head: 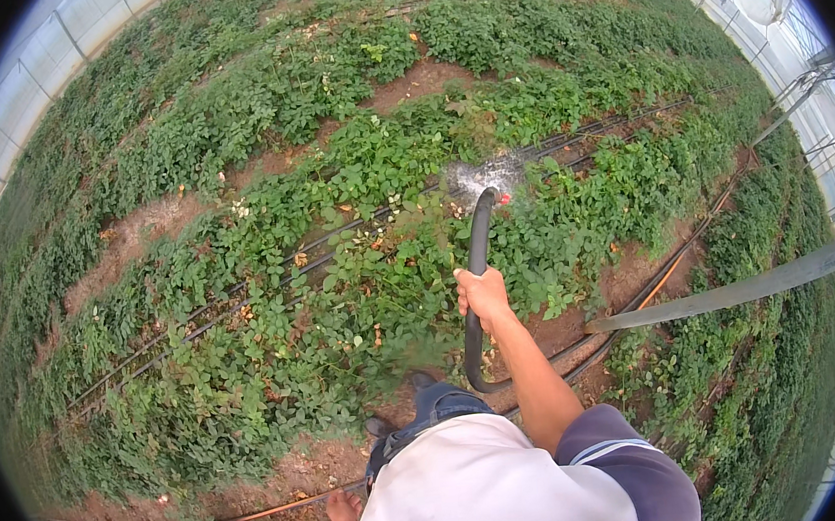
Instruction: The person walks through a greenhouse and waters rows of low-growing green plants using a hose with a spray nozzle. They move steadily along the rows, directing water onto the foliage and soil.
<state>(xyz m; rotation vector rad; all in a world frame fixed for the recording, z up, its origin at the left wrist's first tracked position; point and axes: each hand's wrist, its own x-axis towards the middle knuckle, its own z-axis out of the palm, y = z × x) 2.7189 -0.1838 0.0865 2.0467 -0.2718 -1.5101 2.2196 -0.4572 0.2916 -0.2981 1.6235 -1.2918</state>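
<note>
My right hand point(483, 296) is closed around a thick black hose point(481, 239) that rises above the plants and bends over at its tip. Water point(488, 174) sprays from that end onto leafy green plants point(396, 270), beside a small red thing point(505, 198). Below the hand the hose curves down and passes behind my forearm. My left hand point(344, 507) hangs low by my hip, near an orange and black hose point(290, 505) on the soil; its fingers look loosely curled, and whether it holds anything is not clear.
Thin black irrigation pipes point(312, 263) run through the plant rows. Further black pipes and an orange line point(664, 280) lie along the soil path at the right. A slanting metal post point(737, 295) reaches in from the right. Greenhouse plastic walls point(31, 79) stand around the beds.
</note>
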